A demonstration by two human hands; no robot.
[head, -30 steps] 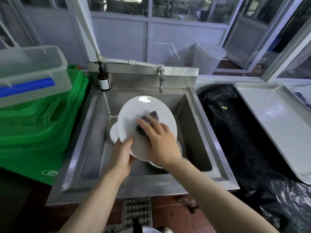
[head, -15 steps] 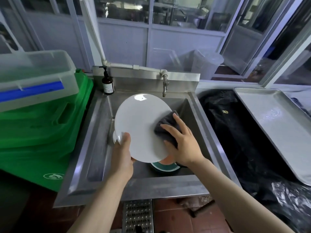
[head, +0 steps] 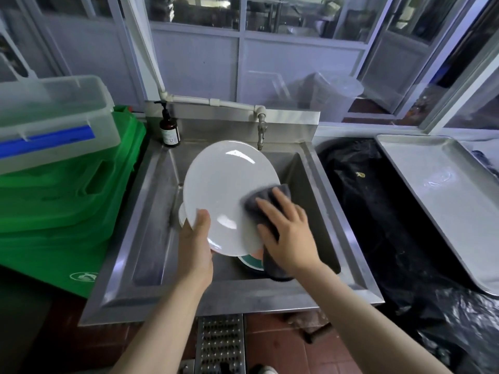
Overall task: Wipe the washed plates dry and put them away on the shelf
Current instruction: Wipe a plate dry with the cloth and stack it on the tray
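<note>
**Drying step in progress: plate held over sink**

The step in hand was the wiping of one plate; no shelf was in view, so the putting away had not begun. The left hand (head: 195, 248) gripped the plate (head: 229, 197) at its lower left rim, thumb laid over the face and fingers hidden behind. The right hand (head: 287, 234) pressed a grey cloth (head: 266, 203) flat against the plate's lower right edge, fingers straight and spread. The plate was white, glossy and tilted, held above the sink (head: 348, 238) basin, clear of the tap (head: 261, 130). Beneath it lay more dishes, possibly one white and one teal-rimmed, partly hidden. The next move probably called for wiping the remaining face and the back, with a firm left-hand grip, since a wet glazed rim would slip easily.
</note>
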